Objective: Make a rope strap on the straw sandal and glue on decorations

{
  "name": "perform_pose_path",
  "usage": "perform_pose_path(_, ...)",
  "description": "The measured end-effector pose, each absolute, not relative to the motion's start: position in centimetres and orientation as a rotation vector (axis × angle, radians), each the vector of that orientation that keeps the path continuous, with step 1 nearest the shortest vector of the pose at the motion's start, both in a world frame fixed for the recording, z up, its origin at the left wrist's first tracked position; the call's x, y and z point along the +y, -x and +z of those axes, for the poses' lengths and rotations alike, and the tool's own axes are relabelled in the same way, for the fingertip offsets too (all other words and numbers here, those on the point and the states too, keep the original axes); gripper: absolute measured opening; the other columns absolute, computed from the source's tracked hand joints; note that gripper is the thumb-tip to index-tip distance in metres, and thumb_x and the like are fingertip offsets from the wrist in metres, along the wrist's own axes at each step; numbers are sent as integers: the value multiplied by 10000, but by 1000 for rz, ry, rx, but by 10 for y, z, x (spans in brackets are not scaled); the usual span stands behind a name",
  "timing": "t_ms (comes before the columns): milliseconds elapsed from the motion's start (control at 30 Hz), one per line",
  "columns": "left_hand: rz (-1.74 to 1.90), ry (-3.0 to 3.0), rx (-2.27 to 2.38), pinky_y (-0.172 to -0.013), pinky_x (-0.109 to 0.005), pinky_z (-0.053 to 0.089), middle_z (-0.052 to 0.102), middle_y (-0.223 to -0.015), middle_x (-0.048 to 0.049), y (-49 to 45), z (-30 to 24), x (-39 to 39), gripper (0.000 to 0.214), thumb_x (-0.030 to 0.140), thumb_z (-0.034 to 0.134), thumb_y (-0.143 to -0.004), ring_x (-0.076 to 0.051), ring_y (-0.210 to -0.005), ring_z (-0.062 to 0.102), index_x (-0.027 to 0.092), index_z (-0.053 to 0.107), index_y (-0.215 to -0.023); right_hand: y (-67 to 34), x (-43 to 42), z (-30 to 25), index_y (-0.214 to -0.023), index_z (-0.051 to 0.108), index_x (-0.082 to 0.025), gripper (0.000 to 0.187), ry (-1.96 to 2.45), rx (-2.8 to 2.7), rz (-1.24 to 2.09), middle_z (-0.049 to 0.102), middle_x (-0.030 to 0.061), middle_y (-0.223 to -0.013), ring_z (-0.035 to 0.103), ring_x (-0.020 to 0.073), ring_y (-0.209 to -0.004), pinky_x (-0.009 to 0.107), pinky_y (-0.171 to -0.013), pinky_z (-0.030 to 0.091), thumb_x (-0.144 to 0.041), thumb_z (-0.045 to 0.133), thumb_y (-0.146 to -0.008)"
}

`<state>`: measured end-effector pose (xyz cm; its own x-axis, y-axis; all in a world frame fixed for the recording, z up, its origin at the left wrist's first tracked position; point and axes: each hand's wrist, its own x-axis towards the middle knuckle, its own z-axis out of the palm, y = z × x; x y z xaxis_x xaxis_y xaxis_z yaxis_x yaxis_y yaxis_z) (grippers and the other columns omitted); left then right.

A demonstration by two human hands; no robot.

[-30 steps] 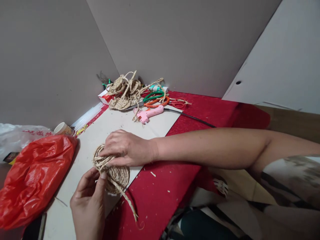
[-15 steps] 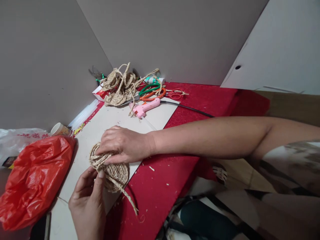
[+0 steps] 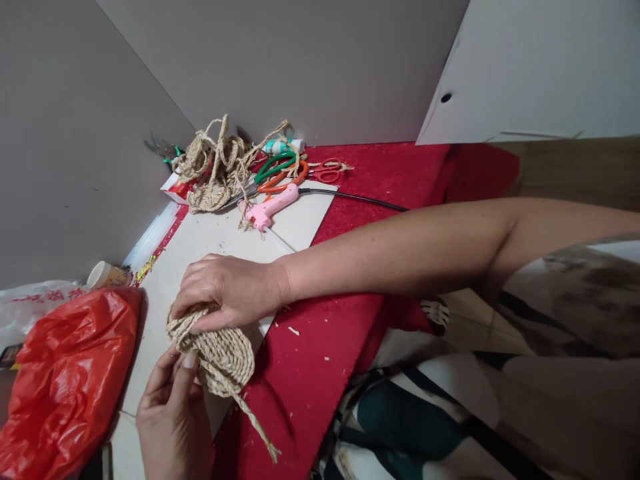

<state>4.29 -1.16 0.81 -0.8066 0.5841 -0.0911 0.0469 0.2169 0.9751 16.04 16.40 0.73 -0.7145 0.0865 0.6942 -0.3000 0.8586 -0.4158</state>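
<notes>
A coiled piece of braided straw rope (image 3: 227, 360), somewhat like a slipper in shape, is held tilted over the pale board. My right hand (image 3: 227, 290) reaches across from the right and grips its upper part, thumb on top and fingers curled over the far edge; the fingertips are partly hidden. At its lower left edge, my left hand (image 3: 173, 397) pinches the rope between thumb and fingers. The loose rope end (image 3: 260, 427) hangs toward me past the rim. Beyond my right hand, a pink glue gun (image 3: 270, 208) lies with a clear glue stick.
A straw rope heap (image 3: 215, 160) lies at the back beside green-handled scissors (image 3: 275, 167) and red scissors (image 3: 329, 171). A red plastic bag (image 3: 70, 373) and a paper cup (image 3: 107, 275) are at left. The cord (image 3: 355, 197) crosses the red cloth (image 3: 310, 373).
The coiled piece has tipped so more of its flat coiled face shows, and its loose end now hangs lower. Both hands keep their hold. The whole view has shifted slightly.
</notes>
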Motion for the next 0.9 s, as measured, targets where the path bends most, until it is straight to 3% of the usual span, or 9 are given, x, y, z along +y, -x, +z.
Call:
perform_pose_path(200, 1629, -520, 1906, -688, -183, 543, 744, -927, -1, -42, 8, -7, 362, 265, 869, -591, -124, -806, 683, 227, 717, -918, -156, 166, 5, -1055, 662, -53, 223, -164, -2218, 920, 703, 71, -1029, 592, 151, -946, 267, -921, 397, -125, 618, -849)
perform_pose_path(433, 1675, -504, 1828, -714, -200, 545, 748, -926, 6, -41, 7, -1, 392, 241, 893, -537, -126, -807, 685, 197, 719, -886, -157, 166, 7, -1038, 661, -65, 210, -138, -2228, 954, 705, 67, -1024, 586, 144, -936, 267, -917, 399, -94, 617, -836)
perform_pose_path(733, 1620, -506, 1733, -724, -317, 566, 742, -901, -30, -42, 0, 0, 319, 255, 841, -652, -182, -818, 693, 202, 688, -927, -156, 166, 5, -1026, 668, -64, 215, -146, -2243, 944, 706, 73, -994, 589, 144, -917, 279, -903, 411, -77, 617, -817)
perform_pose_path(900, 1646, -494, 1716, -683, -232, 531, 663, -734, 31, -35, -5, -1, 318, 232, 845, -642, -110, -709, 638, 209, 686, -916, -155, 167, 5, -1054, 659, -82, 238, -126, -2271, 875, 703, 84, -1042, 595, 159, -962, 300, -935, 413, -98, 627, -819)
